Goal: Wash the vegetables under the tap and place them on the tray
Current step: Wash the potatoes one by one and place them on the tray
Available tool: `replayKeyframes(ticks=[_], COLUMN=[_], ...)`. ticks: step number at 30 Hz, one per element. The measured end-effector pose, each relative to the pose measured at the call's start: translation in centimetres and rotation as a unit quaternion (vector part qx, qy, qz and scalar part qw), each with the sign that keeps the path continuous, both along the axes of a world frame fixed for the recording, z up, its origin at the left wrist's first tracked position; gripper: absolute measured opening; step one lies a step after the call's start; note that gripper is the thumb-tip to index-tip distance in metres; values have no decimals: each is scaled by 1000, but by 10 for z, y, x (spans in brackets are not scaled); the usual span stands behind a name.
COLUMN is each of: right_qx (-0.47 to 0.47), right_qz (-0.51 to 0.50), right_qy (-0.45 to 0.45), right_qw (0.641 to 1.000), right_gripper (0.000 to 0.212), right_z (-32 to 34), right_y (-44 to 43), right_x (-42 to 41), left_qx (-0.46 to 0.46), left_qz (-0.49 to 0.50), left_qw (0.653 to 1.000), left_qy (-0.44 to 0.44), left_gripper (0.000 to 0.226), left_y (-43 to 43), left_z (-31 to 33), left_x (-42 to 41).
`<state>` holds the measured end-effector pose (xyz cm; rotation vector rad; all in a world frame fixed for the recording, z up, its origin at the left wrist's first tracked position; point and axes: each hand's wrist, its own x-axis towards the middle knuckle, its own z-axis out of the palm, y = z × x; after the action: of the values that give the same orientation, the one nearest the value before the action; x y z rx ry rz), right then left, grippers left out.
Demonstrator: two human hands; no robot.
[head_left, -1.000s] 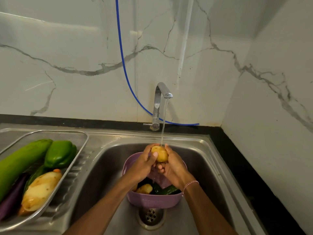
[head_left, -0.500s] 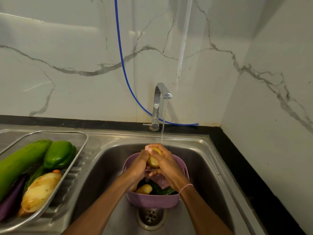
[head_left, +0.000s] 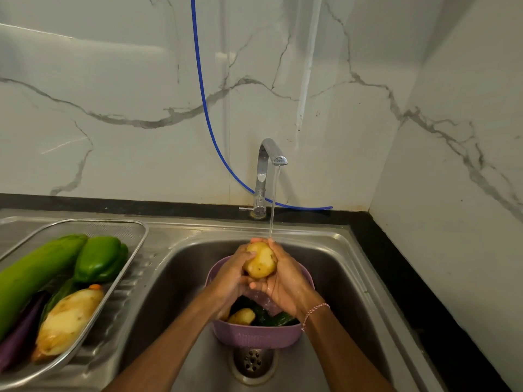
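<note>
purple basket (head_left: 254, 336) of unwashed veg just under the fingers (head_left: 250, 253). left hand (head_left: 230, 274) and right hand (head_left: 285, 281) both curled round potato (head_left: 261, 260); right hand covered it 0.5 s ago, now turned and exposed, so mid-scrub. tap (head_left: 267, 165) stream lands just beyond fingers. tray (head_left: 141, 230) well left, potato not placed yet.

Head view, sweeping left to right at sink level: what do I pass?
Long green gourd → green bell pepper → left hand → potato → right hand → black counter strip. The other vegetables in the tray overlap, so they are left out.
</note>
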<state>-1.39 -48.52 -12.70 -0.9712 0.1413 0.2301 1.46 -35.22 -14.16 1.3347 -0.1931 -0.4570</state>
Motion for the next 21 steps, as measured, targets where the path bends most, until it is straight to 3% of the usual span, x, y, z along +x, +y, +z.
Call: replayKeyframes(ticks=[3, 7, 9, 14, 21], right_qx=[-13, -61, -79, -73, -41], right_qz=[0, -5, -22, -74, -44], right_qy=[0, -6, -1, 34, 21], right_qw=[1000, 998, 997, 994, 998], right_gripper=[45, 40, 36, 51, 51], right_z=[-4, -2, -1, -4, -5], right_y=[0, 9, 11, 5, 0], right_x=[1, -2, -2, 3, 3], left_qx=[57, 23, 22, 17, 20], left_qz=[66, 96, 79, 20, 3], left_qw=[996, 995, 997, 1000, 1000], left_qy=[-28, -2, 14, 8, 4], left_gripper=[32, 29, 34, 33, 38], left_y=[-7, -5, -2, -6, -12], left_z=[-1, -1, -3, -3, 0], left_x=[-1, -1, 4, 4, -3])
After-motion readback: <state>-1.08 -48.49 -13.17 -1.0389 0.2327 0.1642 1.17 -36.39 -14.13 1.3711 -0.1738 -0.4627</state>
